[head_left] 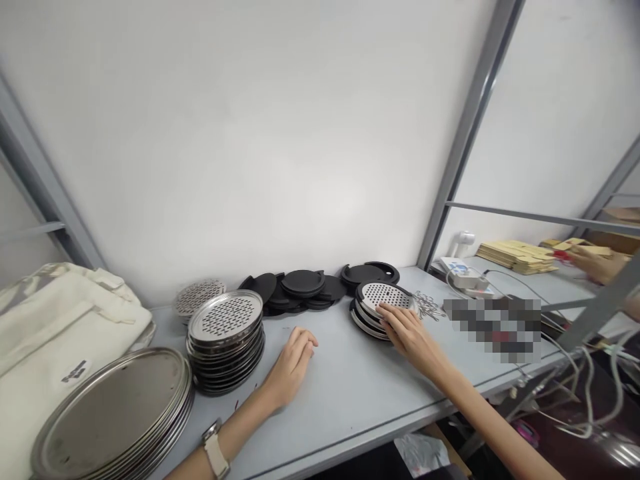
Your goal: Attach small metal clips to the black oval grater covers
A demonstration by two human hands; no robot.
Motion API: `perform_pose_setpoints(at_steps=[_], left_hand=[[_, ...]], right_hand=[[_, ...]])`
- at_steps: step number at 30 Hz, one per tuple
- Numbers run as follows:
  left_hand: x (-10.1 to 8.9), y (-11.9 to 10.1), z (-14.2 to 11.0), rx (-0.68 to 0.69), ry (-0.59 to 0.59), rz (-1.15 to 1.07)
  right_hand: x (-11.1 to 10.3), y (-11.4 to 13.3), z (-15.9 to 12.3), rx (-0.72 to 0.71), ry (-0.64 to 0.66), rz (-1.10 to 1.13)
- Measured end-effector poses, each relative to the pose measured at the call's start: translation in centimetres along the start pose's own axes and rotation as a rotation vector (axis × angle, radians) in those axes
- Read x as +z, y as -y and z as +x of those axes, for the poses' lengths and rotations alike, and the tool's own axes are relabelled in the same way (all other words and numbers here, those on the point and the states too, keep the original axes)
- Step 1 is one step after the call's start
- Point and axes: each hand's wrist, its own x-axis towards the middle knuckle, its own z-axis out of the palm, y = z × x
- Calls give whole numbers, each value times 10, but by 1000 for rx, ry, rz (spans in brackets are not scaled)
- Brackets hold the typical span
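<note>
My right hand [407, 331] rests its stretched fingers on the front edge of a round silver perforated plate [383, 297]. That plate has a black rim and tops a short stack; my right thumb is hidden. My left hand [291, 365], with a watch [215, 443] on its wrist, is over the worktable [345, 400], its fingers loosely bent and nothing visible in them. To its left stands a taller stack of dark round pieces, topped by a silver perforated disc [227, 319]. Several black round holders [303, 283] lie along the wall.
Large oval metal trays [113, 413] and a cream canvas bag [65, 320] fill the left end. Small metal pieces [427, 305] lie right of the short stack. Cables, a blurred-out patch and yellow cardboard [517, 255] are further right, near another person's hand [595, 263]. A grey frame post [467, 133] rises behind.
</note>
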Motion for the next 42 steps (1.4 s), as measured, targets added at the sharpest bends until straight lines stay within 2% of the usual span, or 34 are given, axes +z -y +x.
perform_pose_setpoints(at_steps=[3,6,9,11,13,15,18,22,24,28,33,37,39,42], left_hand=[[-6,-14,-2,61,-23,98],[-16,-42,-13,173,-64,278],[-30,-69,-37,312,-141,558],[-45,-77,-58,307,-229,691],[-67,-74,-82,180,-304,815],[-93,-63,-107,83,-314,994],[-127,-40,-145,64,-231,1247],[-150,-20,-182,8,-197,1391],[-153,-14,-192,-8,-197,1416],[-156,-5,-198,-34,-211,1327],[-149,-12,-186,-243,-318,1212],[-138,-25,-172,-331,-443,1152],[-133,-29,-168,-319,-506,1163],[-130,-29,-165,-271,-508,1177]], right_hand=[[2,11,-3,-15,-25,15],[5,24,0,-99,11,27],[7,38,16,-252,65,54],[9,46,32,-282,73,80],[16,56,51,-308,95,114],[27,66,69,-399,138,135],[51,80,92,-514,178,161],[79,89,110,-484,144,186],[87,88,110,-443,142,178],[91,80,101,-424,161,164],[90,74,97,-367,177,153],[91,76,99,-365,188,171],[92,77,98,-364,195,185],[92,76,97,-347,205,203]])
